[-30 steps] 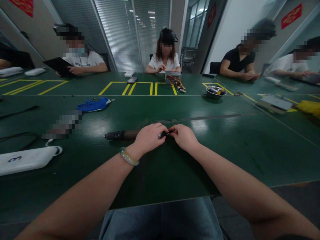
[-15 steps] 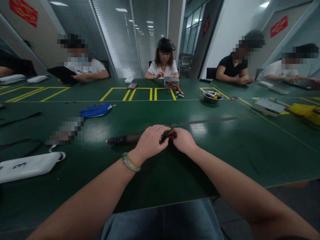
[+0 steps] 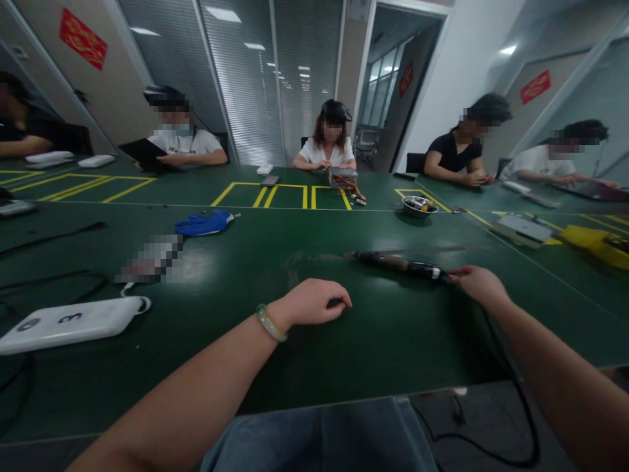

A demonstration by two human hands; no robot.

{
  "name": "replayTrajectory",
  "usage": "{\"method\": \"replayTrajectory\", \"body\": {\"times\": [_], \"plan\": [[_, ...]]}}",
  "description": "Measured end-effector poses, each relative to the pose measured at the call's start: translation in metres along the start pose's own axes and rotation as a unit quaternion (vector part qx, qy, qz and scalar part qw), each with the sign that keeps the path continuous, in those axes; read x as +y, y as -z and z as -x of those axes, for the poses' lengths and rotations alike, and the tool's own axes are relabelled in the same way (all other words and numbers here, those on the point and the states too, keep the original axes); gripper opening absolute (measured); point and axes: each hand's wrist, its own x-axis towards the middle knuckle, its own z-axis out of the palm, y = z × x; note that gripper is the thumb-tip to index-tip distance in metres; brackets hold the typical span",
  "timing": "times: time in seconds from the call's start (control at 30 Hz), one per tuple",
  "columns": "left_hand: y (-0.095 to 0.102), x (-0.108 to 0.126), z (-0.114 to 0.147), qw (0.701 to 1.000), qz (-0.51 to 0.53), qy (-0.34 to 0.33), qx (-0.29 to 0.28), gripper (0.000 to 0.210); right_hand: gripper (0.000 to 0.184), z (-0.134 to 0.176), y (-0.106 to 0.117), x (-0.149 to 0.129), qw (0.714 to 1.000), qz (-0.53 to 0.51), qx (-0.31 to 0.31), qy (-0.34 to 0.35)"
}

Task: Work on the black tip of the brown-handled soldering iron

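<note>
A dark corded electric screwdriver [image 3: 400, 263] points left over the table, blurred by motion, so I cannot tell whether it touches the surface. My right hand [image 3: 479, 285] pinches the cord at its rear end. From there the black cord [image 3: 511, 373] runs down over the table's front edge. My left hand [image 3: 314, 301], with a pale green bangle [image 3: 271, 324] at the wrist, is curled over the table in front of me. Its thumb and fingers close round a small gap with nothing in it. It is apart from the screwdriver.
A white power bank [image 3: 73, 322] and a phone [image 3: 152, 257] are at left, near a blue glove [image 3: 205, 223]. Further back stand a metal bowl [image 3: 420, 207] of small parts and a grey box with wires [image 3: 344, 176]. Several people sit across the green table [image 3: 275, 236].
My right hand has moved right, and the screwdriver has shifted right with it. My left hand has come off the screwdriver and sits slightly nearer me. The view has tilted up slightly.
</note>
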Motion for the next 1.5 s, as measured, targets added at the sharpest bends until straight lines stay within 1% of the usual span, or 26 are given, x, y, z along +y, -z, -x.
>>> {"method": "replayTrajectory", "body": {"times": [0.07,0.13,0.17,0.23,0.3,0.4,0.53,0.67,0.73,0.8,0.87,0.93,1.0,1.07,1.13,1.23,1.37,1.5], "plan": [[-0.002,-0.002,-0.001,1.0,0.005,-0.006,0.007,0.022,0.025,-0.007,0.017,0.064,0.995,0.013,0.042,-0.085],[-0.004,-0.005,-0.002,1.0,0.011,-0.009,0.007,0.022,0.026,-0.008,0.026,0.113,0.982,0.009,0.073,-0.174],[-0.005,-0.006,-0.003,1.0,0.014,-0.01,0.005,0.022,0.028,-0.007,0.027,0.13,0.974,0.004,0.095,-0.205],[-0.005,-0.008,-0.003,1.0,0.023,-0.009,0.0,0.022,0.033,-0.002,0.026,0.147,0.96,-0.007,0.139,-0.242],[-0.005,-0.008,-0.003,1.0,0.03,-0.005,-0.003,0.023,0.039,0.003,0.022,0.147,0.953,-0.011,0.172,-0.248],[-0.003,-0.007,-0.002,0.999,0.032,0.006,-0.005,0.024,0.05,0.008,0.021,0.135,0.953,-0.014,0.178,-0.244],[-0.002,-0.006,-0.002,0.999,0.034,0.025,-0.01,0.023,0.047,0.011,0.022,0.125,0.956,-0.009,0.183,-0.228],[-0.004,-0.008,-0.003,0.999,0.04,0.026,-0.016,0.024,0.047,0.018,0.017,0.11,0.961,0.049,0.201,-0.184],[-0.005,-0.009,-0.004,0.999,0.046,0.021,-0.019,0.024,0.046,0.024,0.012,0.098,0.96,0.093,0.219,-0.147],[-0.006,-0.01,-0.005,0.998,0.05,0.019,-0.025,0.024,0.045,0.028,0.008,0.088,0.951,0.139,0.26,-0.087],[-0.006,-0.011,-0.005,0.998,0.053,0.022,-0.031,0.024,0.05,0.028,0.004,0.085,0.934,0.172,0.309,-0.042],[-0.006,-0.011,-0.005,0.998,0.054,0.026,-0.036,0.025,0.062,0.023,0.001,0.089,0.922,0.181,0.339,-0.039],[-0.006,-0.011,-0.005,0.997,0.056,0.031,-0.039,0.025,0.074,0.013,-0.001,0.099,0.931,0.163,0.323,-0.054],[-0.006,-0.011,-0.005,0.997,0.058,0.034,-0.042,0.026,0.082,0.001,-0.001,0.11,0.949,0.139,0.275,-0.066],[-0.006,-0.011,-0.005,0.996,0.061,0.038,-0.045,0.026,0.086,-0.011,0.0,0.118,0.961,0.125,0.234,-0.079],[-0.005,-0.011,-0.006,0.995,0.066,0.048,-0.052,0.027,0.082,-0.023,0.002,0.126,0.964,0.111,0.221,-0.095],[-0.005,-0.011,-0.007,0.994,0.068,0.061,-0.061,0.028,0.069,-0.035,0.005,0.134,0.961,0.09,0.235,-0.11],[-0.007,-0.012,-0.008,0.993,0.069,0.066,-0.065,0.027,0.062,-0.047,0.007,0.144,0.96,0.076,0.24,-0.119]]}}
